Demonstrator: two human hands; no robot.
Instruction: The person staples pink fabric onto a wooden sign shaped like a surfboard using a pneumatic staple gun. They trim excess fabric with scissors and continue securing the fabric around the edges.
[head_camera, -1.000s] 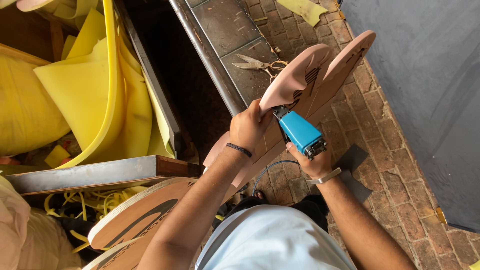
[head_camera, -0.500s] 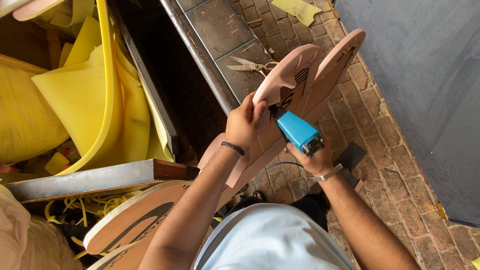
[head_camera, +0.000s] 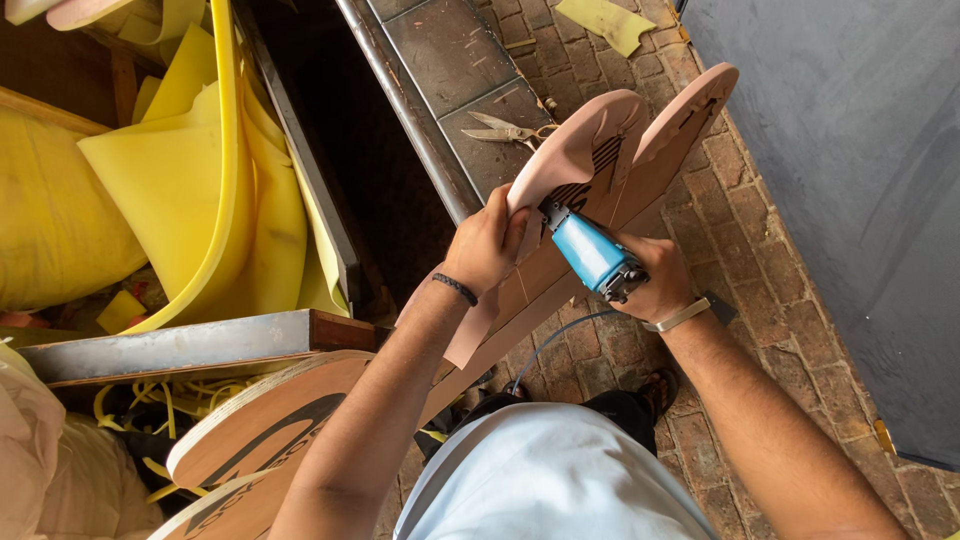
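Observation:
My left hand (head_camera: 487, 245) grips the edge of a long pinkish-tan foam sheet (head_camera: 590, 150) with dark printed stripes, held tilted over the brick floor. A second, similar sheet (head_camera: 690, 125) lies right behind it. My right hand (head_camera: 655, 280) is wrapped around a blue electric cutting tool (head_camera: 592, 252) whose dark nose sits against the sheet, close to my left fingers. A thin cable (head_camera: 555, 340) hangs from the tool toward my body.
Metal scissors (head_camera: 505, 130) lie on a dark slab by a steel rail (head_camera: 410, 110). Yellow foam sheets (head_camera: 190, 180) fill the bin at left. More tan printed sheets (head_camera: 270, 420) lean at lower left. A grey wall (head_camera: 850, 160) stands at right.
The sheets and both hands have kept nearly the same pose. The blue tool has crept slightly along the sheet toward my left hand.

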